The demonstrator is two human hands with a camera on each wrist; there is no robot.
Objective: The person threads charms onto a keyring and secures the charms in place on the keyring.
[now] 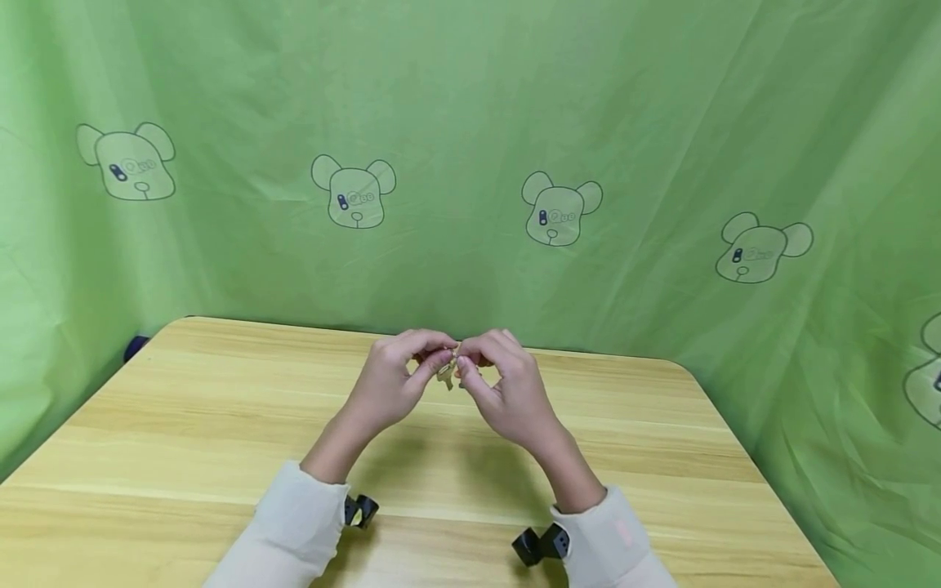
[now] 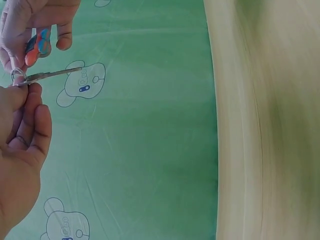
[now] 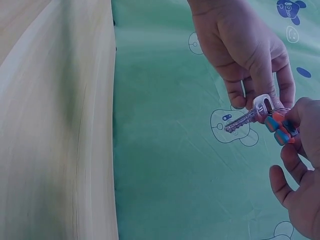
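Both hands meet above the far part of the table, fingertips close together over one small bunch. My left hand [image 1: 388, 380] pinches a metal key [image 3: 242, 121] near its head, with the toothed blade sticking out from the fingers. A thin wire key ring [image 2: 18, 75] passes by the key's head, between the two hands. My right hand [image 1: 515, 394] pinches the ring's other side, where a small orange and blue charm [image 3: 278, 131] hangs by its fingers. In the head view the fingers cover most of the ring.
The wood-grain table [image 1: 220, 425] has rounded far corners. A green curtain [image 1: 456, 98] printed with bear heads hangs behind it and along both sides. Black wrist cameras [image 1: 540, 545] stick out from the pale sleeves [image 1: 294, 523] over the table.
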